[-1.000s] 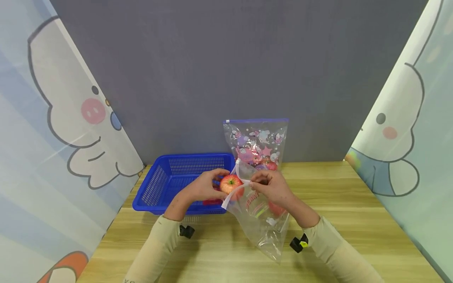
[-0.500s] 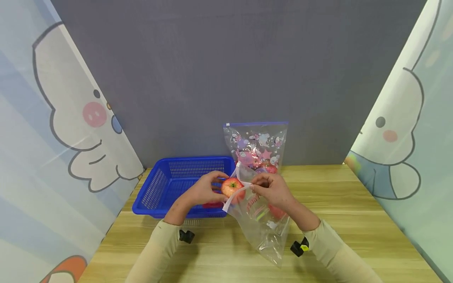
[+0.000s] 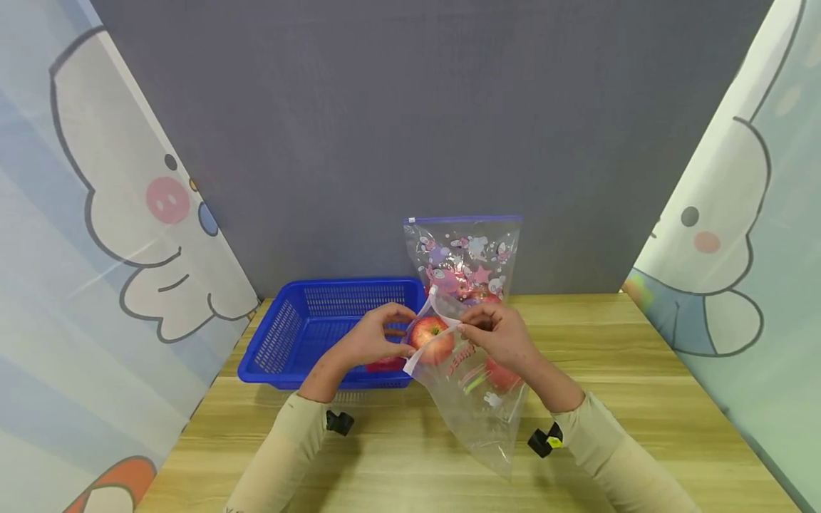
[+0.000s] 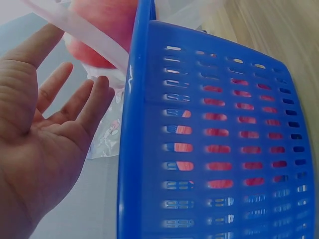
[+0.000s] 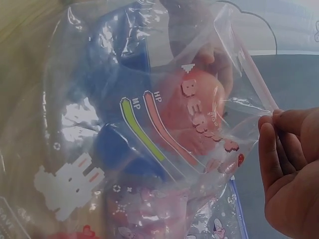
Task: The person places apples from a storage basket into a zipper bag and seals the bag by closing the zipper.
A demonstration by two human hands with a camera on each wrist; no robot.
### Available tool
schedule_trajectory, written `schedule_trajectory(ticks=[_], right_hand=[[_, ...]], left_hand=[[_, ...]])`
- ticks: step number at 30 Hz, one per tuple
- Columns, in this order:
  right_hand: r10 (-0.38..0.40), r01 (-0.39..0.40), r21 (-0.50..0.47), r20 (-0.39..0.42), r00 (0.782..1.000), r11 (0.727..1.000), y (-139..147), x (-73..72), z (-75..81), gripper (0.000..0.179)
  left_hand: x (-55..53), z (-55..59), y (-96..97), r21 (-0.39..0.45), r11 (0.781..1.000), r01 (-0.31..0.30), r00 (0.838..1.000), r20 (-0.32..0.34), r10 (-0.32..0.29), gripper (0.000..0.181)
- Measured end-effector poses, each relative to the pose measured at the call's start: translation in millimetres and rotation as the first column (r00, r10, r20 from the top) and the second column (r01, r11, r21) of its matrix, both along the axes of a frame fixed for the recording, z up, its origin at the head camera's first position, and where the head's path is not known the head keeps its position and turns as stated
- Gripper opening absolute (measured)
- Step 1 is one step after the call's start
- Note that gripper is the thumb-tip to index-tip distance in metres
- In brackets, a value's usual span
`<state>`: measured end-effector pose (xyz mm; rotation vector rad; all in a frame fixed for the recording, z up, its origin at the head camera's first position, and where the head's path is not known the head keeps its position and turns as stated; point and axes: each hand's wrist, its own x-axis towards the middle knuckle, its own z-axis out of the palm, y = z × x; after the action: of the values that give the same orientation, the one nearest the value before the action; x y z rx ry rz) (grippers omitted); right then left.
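A red-yellow apple [image 3: 431, 340] sits just inside the mouth of a clear printed zip bag [image 3: 477, 424]. My left hand [image 3: 378, 336] is beside that mouth, fingers spread; in the left wrist view the thumb touches the bag's white strip [image 4: 82, 32], and the fingers lie apart from the apple [image 4: 94, 55]. With thumb and forefinger my right hand [image 3: 503, 338] pinches the opposite edge of the mouth, as the right wrist view confirms. Another red apple [image 3: 502, 374] shows through the lower part of the bag.
A blue plastic basket [image 3: 259, 360] stands to the left, a red item [image 3: 385, 365] in its near right corner. Behind the hands, a second zip bag [image 3: 462, 249] with a purple top strip holds red apples and leans by the dark back wall.
The apple has moved right, out of the left hand's hold and into the bag's mouth. The right hand keeps its pinch on the bag's edge.
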<state>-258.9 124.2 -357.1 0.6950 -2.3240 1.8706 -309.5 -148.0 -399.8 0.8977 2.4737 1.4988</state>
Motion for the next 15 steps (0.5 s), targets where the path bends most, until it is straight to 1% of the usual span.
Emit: schedule_trajectory(ticks=[5, 7, 11, 15], right_hand=[[-0.007, 0.007, 0.006, -0.005, 1.000, 1.000, 0.9, 0.5, 1.6, 0.004], [-0.006, 0.006, 0.012, -0.012, 1.000, 1.000, 1.5, -0.8, 0.2, 0.006], [-0.015, 0.015, 0.005, -0.026, 1.000, 1.000, 5.2, -11.0, -14.2, 0.010], [-0.035, 0.035, 0.003, -0.032, 0.999, 0.999, 9.0, -18.5, -26.3, 0.007]], left_hand=[[-0.5, 0.4, -1.3, -0.029, 0.999, -0.015, 0.999, -0.044, 0.014, 0.054], [-1.0, 0.5, -3.2, -0.042, 0.999, -0.023, 0.998, -0.064, 0.020, 0.049], [-1.5, 1.2, -8.3, -0.083, 0.996, -0.042, 0.994, -0.100, 0.033, 0.037], [-1.3, 6.5, -13.9, -0.123, 0.991, -0.062, 0.990, -0.130, 0.046, 0.027]])
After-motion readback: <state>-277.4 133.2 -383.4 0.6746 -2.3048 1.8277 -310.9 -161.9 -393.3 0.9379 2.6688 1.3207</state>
